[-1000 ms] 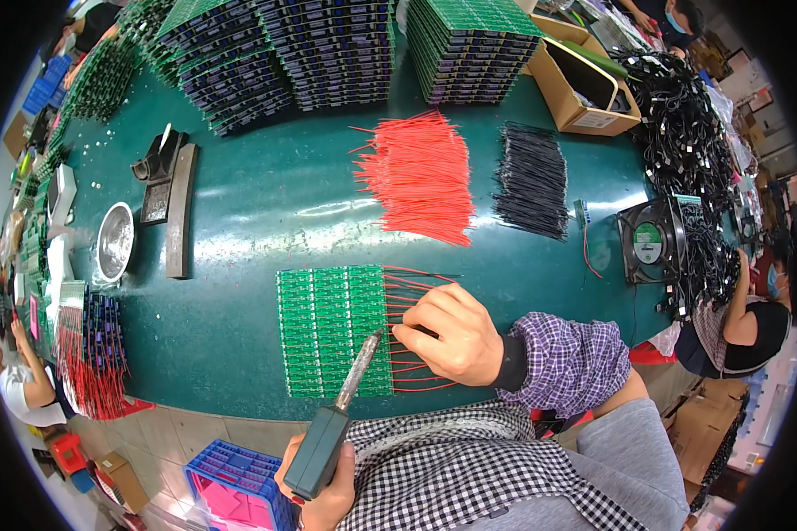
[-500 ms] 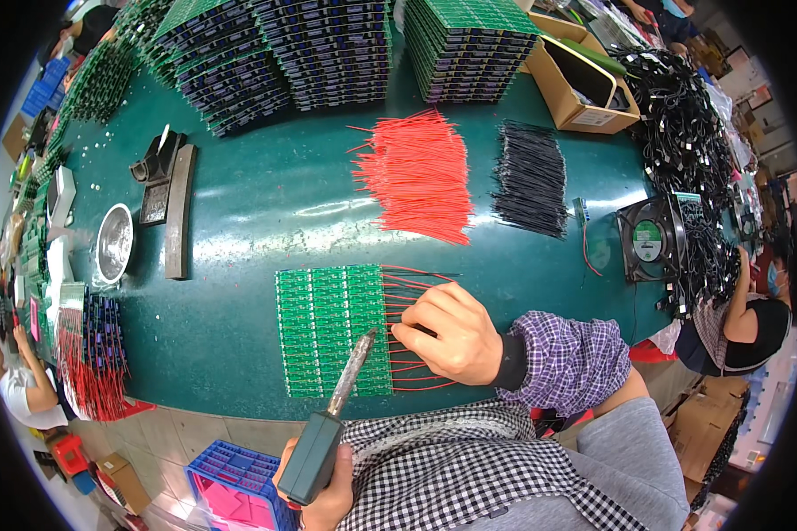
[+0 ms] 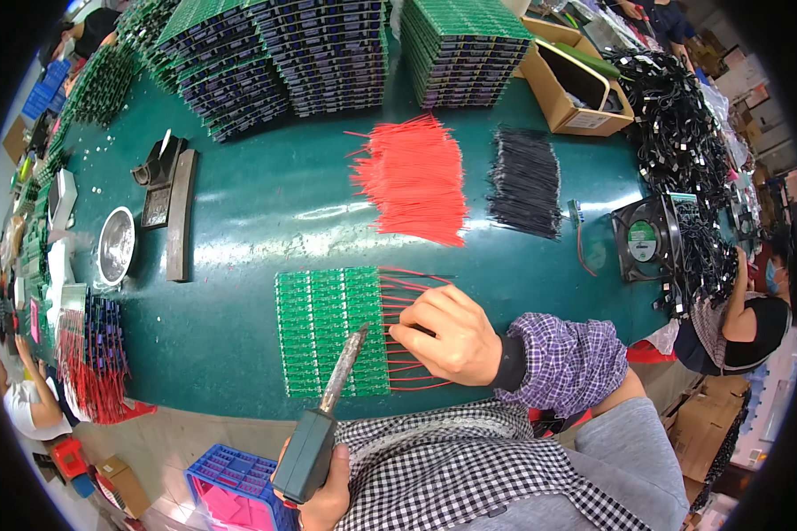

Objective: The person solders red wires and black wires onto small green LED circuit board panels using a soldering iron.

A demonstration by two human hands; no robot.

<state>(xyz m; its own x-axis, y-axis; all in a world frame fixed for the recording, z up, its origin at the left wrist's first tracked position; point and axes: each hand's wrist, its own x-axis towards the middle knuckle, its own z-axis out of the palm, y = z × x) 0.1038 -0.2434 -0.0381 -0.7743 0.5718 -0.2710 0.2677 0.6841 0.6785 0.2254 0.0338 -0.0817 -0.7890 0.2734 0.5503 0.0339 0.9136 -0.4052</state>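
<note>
The green tabletop (image 3: 266, 221) spreads out ahead of both hands. Just left of the right hand (image 3: 452, 341) lies a green circuit-board panel (image 3: 332, 332), with red wires (image 3: 407, 332) fanning from its edge under that hand's fingers, which pinch one wire. The left hand (image 3: 328, 491) grips a soldering iron (image 3: 323, 425), its tip resting over the panel.

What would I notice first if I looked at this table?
Probably the bright pile of red wires in the middle of the green table, with a pile of black wires beside it. Nearer the person lies a green circuit board panel; the right hand touches the red wires along its edge, while the left hand holds a soldering iron over it.
</note>
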